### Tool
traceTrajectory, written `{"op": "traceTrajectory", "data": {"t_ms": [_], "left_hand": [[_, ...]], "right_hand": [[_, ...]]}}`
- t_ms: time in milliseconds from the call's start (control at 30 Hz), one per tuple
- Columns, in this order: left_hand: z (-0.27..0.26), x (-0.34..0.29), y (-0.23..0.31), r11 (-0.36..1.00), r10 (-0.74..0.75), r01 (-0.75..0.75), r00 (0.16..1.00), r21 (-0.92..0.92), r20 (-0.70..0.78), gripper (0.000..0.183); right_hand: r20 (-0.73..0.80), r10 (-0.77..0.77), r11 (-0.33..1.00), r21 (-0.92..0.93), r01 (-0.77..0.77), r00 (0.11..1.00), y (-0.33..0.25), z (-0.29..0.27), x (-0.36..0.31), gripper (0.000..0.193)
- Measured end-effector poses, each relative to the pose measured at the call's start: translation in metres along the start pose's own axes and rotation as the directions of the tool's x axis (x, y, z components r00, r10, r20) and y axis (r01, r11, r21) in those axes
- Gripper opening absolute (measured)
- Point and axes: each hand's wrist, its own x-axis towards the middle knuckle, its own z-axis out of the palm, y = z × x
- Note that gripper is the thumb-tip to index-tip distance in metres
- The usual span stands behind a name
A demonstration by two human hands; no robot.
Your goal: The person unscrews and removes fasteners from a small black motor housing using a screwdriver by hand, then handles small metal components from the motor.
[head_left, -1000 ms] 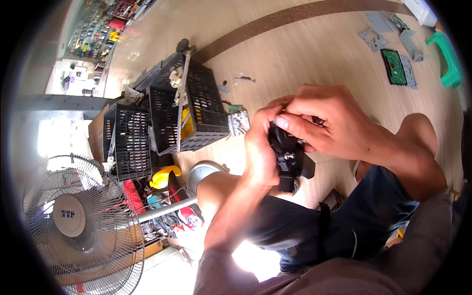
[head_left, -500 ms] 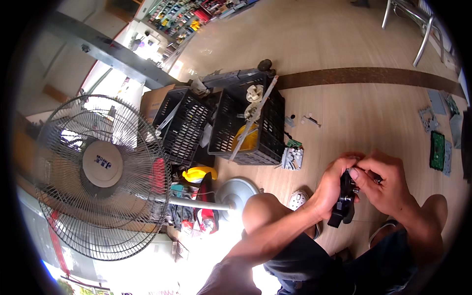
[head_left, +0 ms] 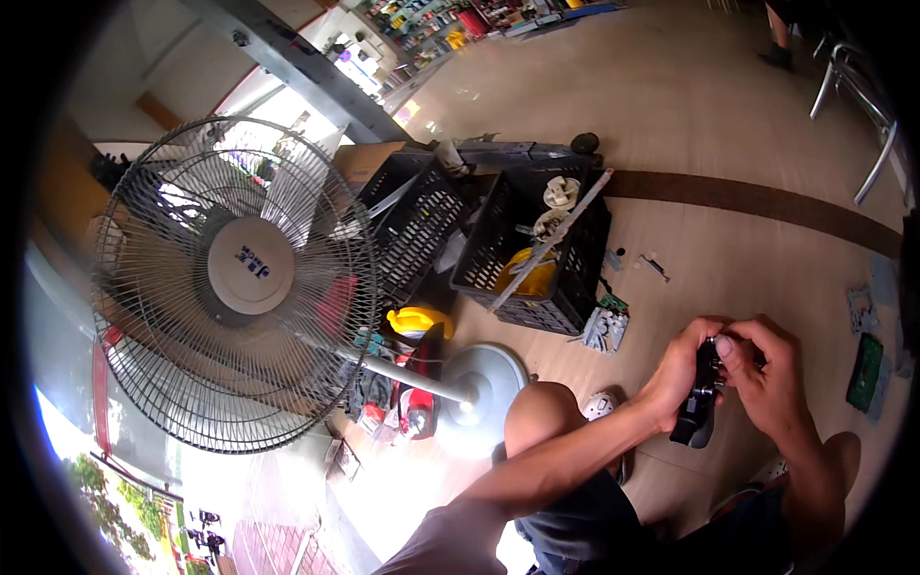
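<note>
Between my knees I hold a black, hand-sized object (head_left: pixel 701 402) with small shiny metal parts along its side; its kind cannot be made out. My left hand (head_left: pixel 675 376) is closed round its left side near the top. My right hand (head_left: pixel 770 376) presses in from the right, thumb against the upper end and fingers curled. Whatever my fingertips touch up there is hidden behind them. The object's lower end points down toward the floor.
At the left a large standing fan (head_left: pixel 251 265) rises from a round grey base (head_left: pixel 476 422). Black plastic crates (head_left: pixel 565 311) hold loose parts and a metal strip. A green circuit board (head_left: pixel 864 372) and metal plates lie at the right. A metal-legged chair (head_left: pixel 874 163) and a person's leg (head_left: pixel 778 34) are at top right.
The view has swung, so the fan, crates and floor parts sit farther right. A person's leg has come into sight at top right. Both hands keep hold of the black object.
</note>
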Motion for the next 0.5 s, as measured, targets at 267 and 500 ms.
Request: {"op": "traceTrajectory", "data": {"t_ms": [267, 500], "left_hand": [[-0.003, -0.001, 0.006, 0.999, 0.043, -0.043, 0.997, -0.001, -0.063, 0.042], [-0.010, 0.013, 0.014, 0.999, 0.034, -0.037, 0.992, -0.024, -0.119, 0.043]], "right_hand": [[0.069, 0.097, 0.976, 0.190, -0.108, 0.993, 0.005, 0.009, 0.010, 0.010], [0.069, 0.033, 0.998, 0.053, -0.036, 0.997, 0.021, 0.014, 0.032, 0.010]]}}
